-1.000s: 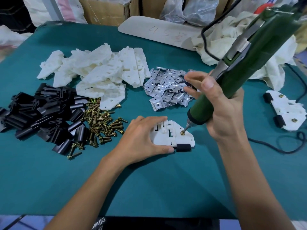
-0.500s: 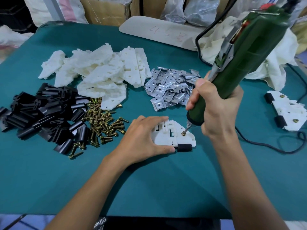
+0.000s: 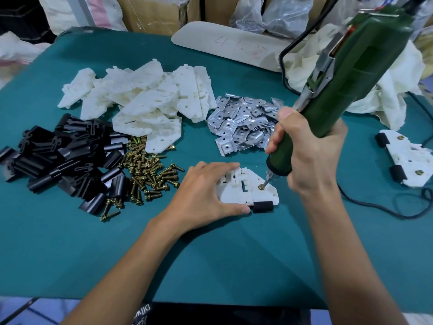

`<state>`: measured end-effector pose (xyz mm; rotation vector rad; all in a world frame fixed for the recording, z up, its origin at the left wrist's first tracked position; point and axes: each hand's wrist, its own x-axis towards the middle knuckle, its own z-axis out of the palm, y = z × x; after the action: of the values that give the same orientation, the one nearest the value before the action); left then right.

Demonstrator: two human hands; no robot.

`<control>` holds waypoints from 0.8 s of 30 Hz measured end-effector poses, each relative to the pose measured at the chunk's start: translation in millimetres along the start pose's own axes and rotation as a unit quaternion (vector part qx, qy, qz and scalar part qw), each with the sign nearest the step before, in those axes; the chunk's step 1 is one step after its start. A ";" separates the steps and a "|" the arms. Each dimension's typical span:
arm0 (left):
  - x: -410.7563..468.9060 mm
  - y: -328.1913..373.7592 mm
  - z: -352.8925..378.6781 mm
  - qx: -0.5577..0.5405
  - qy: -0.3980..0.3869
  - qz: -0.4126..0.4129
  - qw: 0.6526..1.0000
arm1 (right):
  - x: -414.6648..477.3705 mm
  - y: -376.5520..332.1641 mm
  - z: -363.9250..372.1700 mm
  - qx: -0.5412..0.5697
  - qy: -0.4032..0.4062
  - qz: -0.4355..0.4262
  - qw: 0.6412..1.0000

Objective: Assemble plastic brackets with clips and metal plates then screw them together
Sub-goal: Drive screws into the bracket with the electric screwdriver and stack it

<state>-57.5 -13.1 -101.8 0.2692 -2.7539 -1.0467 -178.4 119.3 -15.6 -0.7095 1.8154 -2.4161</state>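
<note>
The bracket (image 3: 267, 195) lies flat on the table (image 3: 210, 254), near the front and between the two hands, so that the screw (image 3: 260, 187) in its right corner can be driven from above. The left hand (image 3: 206, 193) is there to stop the part turning under the tool: its fingers (image 3: 222, 165) lie straight and close together over the bracket's left half and far edge, pressing down, while the thumb (image 3: 234, 209) runs along the near edge with its tip just beside the black clip (image 3: 263, 206). That covers the left side and leaves the screw corner bare, well clear of the fingertips (a sensible gap, I judge, should the bit (image 3: 267, 181) slip). The right hand (image 3: 311, 156) is wrapped round the green driver (image 3: 351, 85) low on its barrel, fingers curled about it, and holds it leaning up and away to the right with the bit resting in the screw head. Whether the screw is fully seated cannot be told. The loose screws (image 3: 145, 170), plates (image 3: 243, 125), spare clips (image 3: 58, 153) and spare brackets (image 3: 145, 99) sit in separate heaps behind, within reach, and a finished bracket (image 3: 407, 160) lies well apart on the right.
</note>
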 end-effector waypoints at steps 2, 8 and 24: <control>-0.2 -0.1 0.0 0.003 -0.001 0.003 1.000 | -0.2 0.7 -0.7 0.002 0.009 0.005 1.000; 0.4 -0.3 -0.2 0.006 -0.006 0.005 1.000 | -0.2 0.4 -1.3 -0.009 0.012 -0.006 1.000; 18.3 26.6 -24.1 0.042 -0.162 0.022 0.986 | 3.7 -37.5 -10.2 0.043 0.038 -0.032 0.998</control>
<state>-72.3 -13.1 -64.4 0.0522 -3.0797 -1.0461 -176.6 139.3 17.9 -0.6868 1.7267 -2.5793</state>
